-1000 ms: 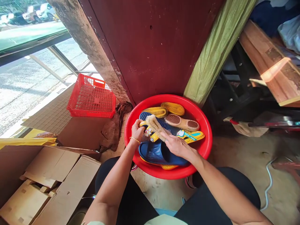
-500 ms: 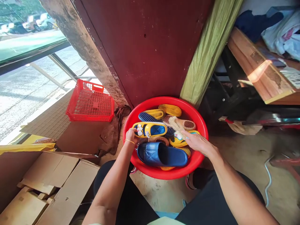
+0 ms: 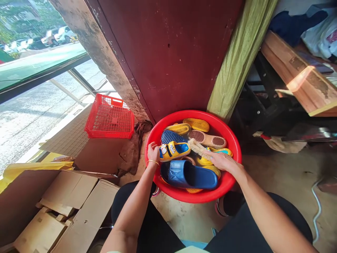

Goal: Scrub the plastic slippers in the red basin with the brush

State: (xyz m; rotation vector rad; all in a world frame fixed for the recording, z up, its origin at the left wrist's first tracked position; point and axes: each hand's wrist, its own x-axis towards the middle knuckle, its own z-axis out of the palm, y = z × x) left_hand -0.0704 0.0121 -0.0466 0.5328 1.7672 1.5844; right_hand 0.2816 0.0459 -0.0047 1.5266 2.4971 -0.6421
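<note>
A red basin [image 3: 193,199] in front of me holds several slippers and sandals. My left hand [image 3: 153,153] grips a small yellow-and-blue sandal [image 3: 181,149] by its toe end, over the basin's left part. In my right hand [image 3: 223,161] is a beige scrub brush [image 3: 197,147], its head close to the sandal's heel end. Nearest me lies a large blue slipper [image 3: 201,177], upright. Further back are an upturned tan slipper [image 3: 207,138] with brown sole patches, a dark blue sole [image 3: 172,136] and yellow soles [image 3: 196,124]. Another yellow sandal lies partly under my right hand.
A red plastic crate [image 3: 113,117] stands on cardboard at the left, beside a brown cloth [image 3: 134,154]. Cardboard boxes [image 3: 71,189] sit at lower left. Behind the basin are a dark red door [image 3: 168,59] and a green curtain [image 3: 231,63]. A wooden bench [image 3: 295,66] stands at right.
My right hand has brought the brush left and down, closer to the sandal's heel end. The sandal in my left hand has tilted slightly. The whole view has shifted a little.
</note>
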